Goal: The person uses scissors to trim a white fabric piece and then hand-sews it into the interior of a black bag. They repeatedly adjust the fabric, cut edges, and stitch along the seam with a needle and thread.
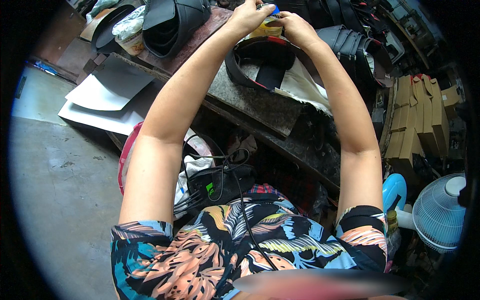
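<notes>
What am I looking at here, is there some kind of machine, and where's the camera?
No machine: these are a person's bare hands, left and right. The camera sits on that person's head, looking down, and its wide lens bends straight edges. The fingers meet around a small, partly blue thing, apparently held, though too small to identify. Something yellow shows just below. Nearer on the worktop lies a black piece with white lining.

Your left hand [248,19] and right hand [299,32] nearly meet at a small bright blue piece [274,9], its full shape too small to make out. Just below it in your view sits a round yellow tub [266,30], partly hidden.
</notes>
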`<state>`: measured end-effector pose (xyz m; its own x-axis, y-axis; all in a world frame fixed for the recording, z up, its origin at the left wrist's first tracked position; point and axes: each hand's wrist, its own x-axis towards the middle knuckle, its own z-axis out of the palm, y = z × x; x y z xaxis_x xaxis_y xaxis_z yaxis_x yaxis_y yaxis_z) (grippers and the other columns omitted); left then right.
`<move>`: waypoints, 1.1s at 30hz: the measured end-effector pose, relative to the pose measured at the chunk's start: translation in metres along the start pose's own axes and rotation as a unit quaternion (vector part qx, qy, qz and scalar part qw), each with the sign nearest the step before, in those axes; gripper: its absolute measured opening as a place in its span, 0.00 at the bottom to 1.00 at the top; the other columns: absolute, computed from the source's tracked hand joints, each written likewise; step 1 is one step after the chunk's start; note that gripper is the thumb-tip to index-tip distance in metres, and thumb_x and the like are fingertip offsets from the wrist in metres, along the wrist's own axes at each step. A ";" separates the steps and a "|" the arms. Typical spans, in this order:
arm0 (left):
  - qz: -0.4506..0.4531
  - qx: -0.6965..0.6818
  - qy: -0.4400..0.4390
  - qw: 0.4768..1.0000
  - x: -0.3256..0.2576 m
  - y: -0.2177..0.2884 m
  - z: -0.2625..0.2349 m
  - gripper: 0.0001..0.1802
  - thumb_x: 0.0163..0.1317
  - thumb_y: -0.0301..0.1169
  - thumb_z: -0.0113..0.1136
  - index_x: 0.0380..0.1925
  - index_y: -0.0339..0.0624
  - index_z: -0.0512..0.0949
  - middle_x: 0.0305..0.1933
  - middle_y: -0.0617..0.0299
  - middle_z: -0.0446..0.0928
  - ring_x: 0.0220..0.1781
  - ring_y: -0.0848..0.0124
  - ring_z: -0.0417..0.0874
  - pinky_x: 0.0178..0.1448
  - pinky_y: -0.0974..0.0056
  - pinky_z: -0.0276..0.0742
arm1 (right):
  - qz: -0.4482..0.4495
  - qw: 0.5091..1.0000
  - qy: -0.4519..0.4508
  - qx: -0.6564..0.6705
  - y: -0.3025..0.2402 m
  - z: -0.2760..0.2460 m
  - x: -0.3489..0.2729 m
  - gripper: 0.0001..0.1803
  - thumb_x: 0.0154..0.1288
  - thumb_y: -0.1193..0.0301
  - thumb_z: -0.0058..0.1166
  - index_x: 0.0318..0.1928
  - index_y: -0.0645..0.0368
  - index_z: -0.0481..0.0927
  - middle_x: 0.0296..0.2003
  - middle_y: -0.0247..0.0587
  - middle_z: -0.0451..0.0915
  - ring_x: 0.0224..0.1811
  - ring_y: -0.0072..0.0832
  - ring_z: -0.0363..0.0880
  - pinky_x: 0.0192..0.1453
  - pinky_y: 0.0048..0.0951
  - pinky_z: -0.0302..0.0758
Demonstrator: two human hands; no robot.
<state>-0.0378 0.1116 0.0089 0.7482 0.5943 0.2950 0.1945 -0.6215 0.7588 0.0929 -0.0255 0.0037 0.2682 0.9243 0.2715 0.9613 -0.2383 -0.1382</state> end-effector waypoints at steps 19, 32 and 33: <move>0.209 0.181 0.072 0.958 -0.066 0.044 -0.014 0.32 0.56 0.42 0.69 0.57 0.39 0.71 0.65 0.41 0.67 0.66 0.45 0.67 0.68 0.46 0.63 | -0.108 0.935 0.307 0.143 -0.052 -0.107 -0.101 0.13 0.54 0.85 0.50 0.37 0.59 0.82 0.38 0.43 0.82 0.39 0.34 0.83 0.46 0.29 0.78; 0.143 0.120 -0.172 0.967 -0.211 0.026 0.004 0.17 0.59 0.43 0.62 0.39 0.41 0.83 0.41 0.48 0.81 0.45 0.52 0.84 0.50 0.51 0.80 | 0.086 0.916 0.071 0.385 -0.079 0.004 -0.224 0.23 0.61 0.86 0.39 0.55 0.66 0.78 0.52 0.43 0.83 0.58 0.30 0.80 0.66 0.32 0.74; 0.102 0.134 -0.184 0.968 -0.212 0.032 0.008 0.19 0.60 0.46 0.62 0.39 0.41 0.83 0.42 0.47 0.81 0.46 0.52 0.84 0.49 0.51 0.80 | 0.096 0.905 0.069 0.408 -0.079 0.004 -0.225 0.23 0.61 0.85 0.39 0.55 0.66 0.78 0.52 0.43 0.83 0.58 0.30 0.80 0.66 0.32 0.74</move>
<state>-0.1851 -0.0388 -0.0338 0.9541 0.2541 0.1584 0.1400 -0.8462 0.5141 -0.0434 -0.2133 -0.0507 0.4853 0.8297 0.2758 0.5450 -0.0404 -0.8375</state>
